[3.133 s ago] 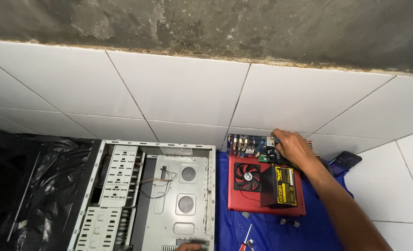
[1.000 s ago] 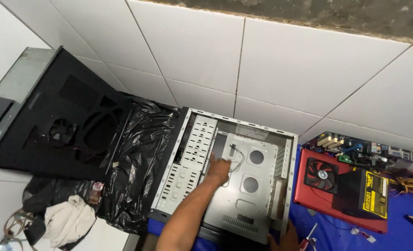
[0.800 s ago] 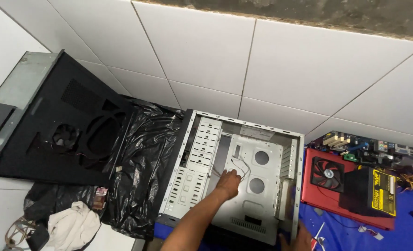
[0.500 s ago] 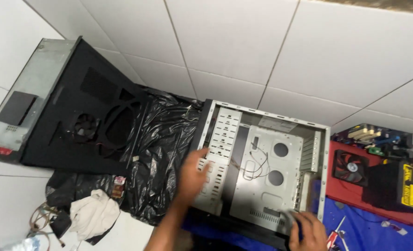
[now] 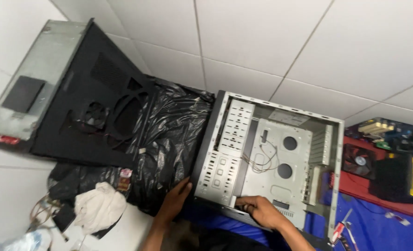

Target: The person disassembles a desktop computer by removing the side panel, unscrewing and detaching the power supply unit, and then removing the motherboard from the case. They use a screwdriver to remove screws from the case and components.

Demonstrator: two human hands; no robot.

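The left hand [image 5: 176, 201] gripped the computer case [image 5: 267, 158] at its near corner; the right hand [image 5: 257, 208] clutched its near edge. A black bag [image 5: 169, 135] lay beside it.

Cut off at the right edge: black power supply [image 5: 404, 179]; blurred beyond telling: small tools [image 5: 343, 227] on blue cloth [image 5: 378, 230].

One view only — a head-worn camera looking steeply down at a white tiled floor [image 5: 271, 42], fairly near. The open computer case [image 5: 271, 160] sits just right of centre; a black side panel [image 5: 83, 100] lies toward ten o'clock, a blue cloth [image 5: 378, 227] toward four o'clock — both hands enter from six o'clock.
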